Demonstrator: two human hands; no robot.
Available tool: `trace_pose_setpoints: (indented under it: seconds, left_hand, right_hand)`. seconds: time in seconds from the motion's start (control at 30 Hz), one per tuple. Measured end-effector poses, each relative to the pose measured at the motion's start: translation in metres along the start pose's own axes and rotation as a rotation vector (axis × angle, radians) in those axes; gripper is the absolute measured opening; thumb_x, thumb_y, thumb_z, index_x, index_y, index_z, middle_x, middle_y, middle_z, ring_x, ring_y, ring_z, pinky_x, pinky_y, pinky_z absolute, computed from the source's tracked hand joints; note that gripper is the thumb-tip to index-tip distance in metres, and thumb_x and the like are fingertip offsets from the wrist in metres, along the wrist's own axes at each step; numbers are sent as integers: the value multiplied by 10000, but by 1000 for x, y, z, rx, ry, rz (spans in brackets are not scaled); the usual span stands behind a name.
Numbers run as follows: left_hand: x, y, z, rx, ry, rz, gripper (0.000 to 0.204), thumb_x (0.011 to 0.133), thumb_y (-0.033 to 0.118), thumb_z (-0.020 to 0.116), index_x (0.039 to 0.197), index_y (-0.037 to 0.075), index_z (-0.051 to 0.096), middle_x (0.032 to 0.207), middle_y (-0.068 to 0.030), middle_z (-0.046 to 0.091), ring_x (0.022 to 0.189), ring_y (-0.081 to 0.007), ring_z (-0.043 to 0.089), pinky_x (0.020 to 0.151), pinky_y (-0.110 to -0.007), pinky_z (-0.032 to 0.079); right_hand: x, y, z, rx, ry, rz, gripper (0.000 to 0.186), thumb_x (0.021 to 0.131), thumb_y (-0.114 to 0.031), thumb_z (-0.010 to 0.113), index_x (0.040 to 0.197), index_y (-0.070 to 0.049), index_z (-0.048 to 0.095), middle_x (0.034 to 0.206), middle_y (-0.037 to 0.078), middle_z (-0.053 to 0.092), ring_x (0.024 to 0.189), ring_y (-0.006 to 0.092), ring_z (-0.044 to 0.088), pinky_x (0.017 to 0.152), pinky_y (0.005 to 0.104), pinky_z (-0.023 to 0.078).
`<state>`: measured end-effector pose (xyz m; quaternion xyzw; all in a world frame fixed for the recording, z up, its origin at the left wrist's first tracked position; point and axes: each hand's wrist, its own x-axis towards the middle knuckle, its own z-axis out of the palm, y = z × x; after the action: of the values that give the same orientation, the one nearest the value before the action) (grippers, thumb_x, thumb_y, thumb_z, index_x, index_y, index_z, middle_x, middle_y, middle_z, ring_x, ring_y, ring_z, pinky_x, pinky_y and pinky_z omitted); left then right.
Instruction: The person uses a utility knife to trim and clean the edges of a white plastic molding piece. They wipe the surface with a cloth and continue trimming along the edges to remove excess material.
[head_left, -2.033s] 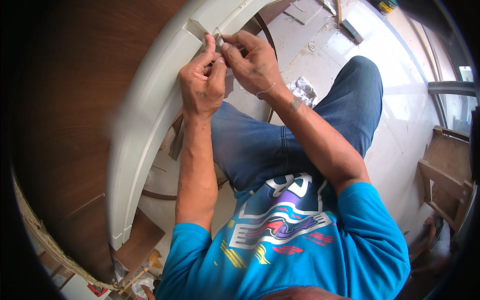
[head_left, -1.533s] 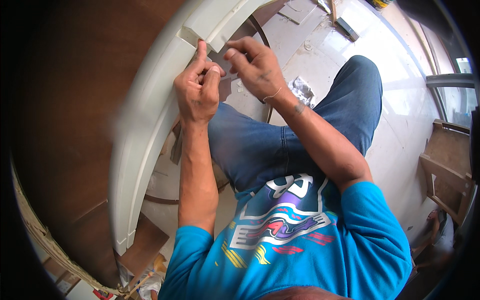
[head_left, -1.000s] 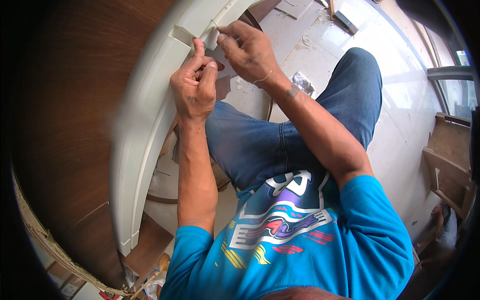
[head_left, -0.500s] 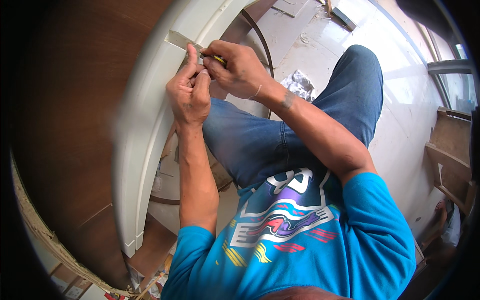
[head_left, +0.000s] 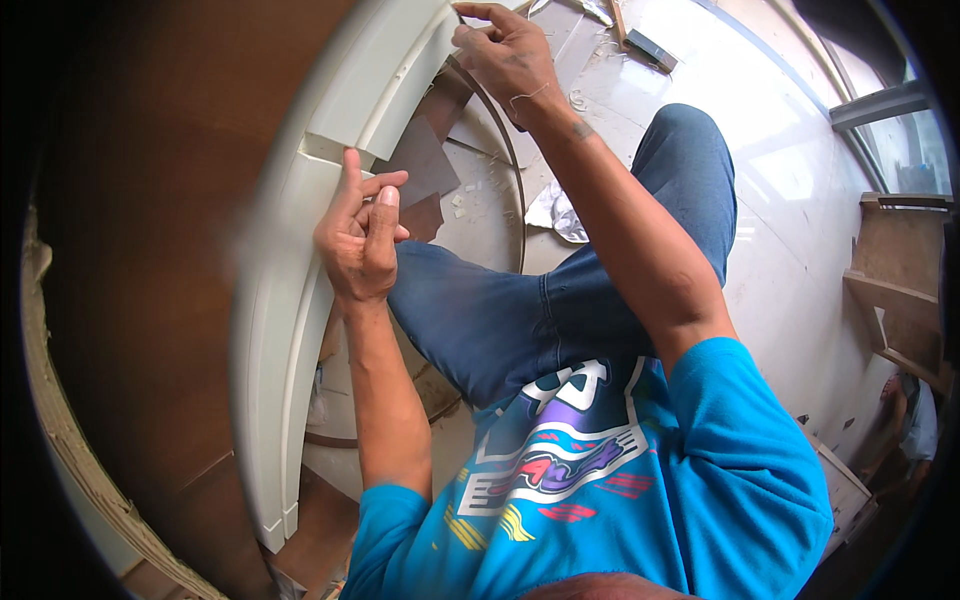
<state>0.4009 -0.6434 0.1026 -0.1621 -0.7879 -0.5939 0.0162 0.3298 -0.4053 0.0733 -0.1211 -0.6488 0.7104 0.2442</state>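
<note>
A long white grooved frame piece [head_left: 262, 330] runs along the brown panel on my left. A squared notch [head_left: 328, 148] is cut across it. My left hand [head_left: 362, 245] is at this notch, index finger raised to its lower edge, the other fingers loosely bent and apart, holding nothing. Farther up, my right hand [head_left: 508, 62] reaches the far part of the same frame. Its index finger and thumb close around a small dark bit at the frame's edge, which I cannot make out. No yellow tool shows in that hand now.
The dark brown panel [head_left: 170, 200] fills the left side. Below the frame lie a thin dark curved strip [head_left: 522, 190], brown board pieces [head_left: 425, 160] and a white crumpled cloth [head_left: 560, 212]. A dark block [head_left: 652, 50] lies on the pale floor, with a wooden piece [head_left: 900, 270] at the right.
My right hand has left the notch and moved up and away along the frame. The yellow and black tool it held has gone from sight. My left hand has stayed by the notch.
</note>
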Motion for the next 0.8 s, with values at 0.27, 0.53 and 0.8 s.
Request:
trace_pose_setpoints:
  seconds: [0.27,0.53,0.8]
  left_hand:
    - [7,-1,4,64,-65,59,539,984,114,652,1456,-116,533,1070,-191,778,586,-51,600,541,-210,542]
    - [7,2,7,67,-59,37,542,990,140,657,1452,-117,539,1041,-169,784,586,-48,579,533,-210,524]
    - [10,0,8,106,-75,17,568,990,130,640,1482,-119,504,1022,-158,788,587,-54,571,556,-205,484]
  right_hand:
    - [5,10,1,30,-27,-17,361,925,-154,692,1266,-65,768,722,1,651,634,74,545,597,278,483]
    - [-26,-2,3,-65,-193,5,403,953,-194,690,1332,-64,739,760,25,687,681,62,597,641,252,505]
    - [-55,1,14,-47,-268,38,351,926,-221,667,1214,-56,782,882,206,768,722,190,701,720,353,568]
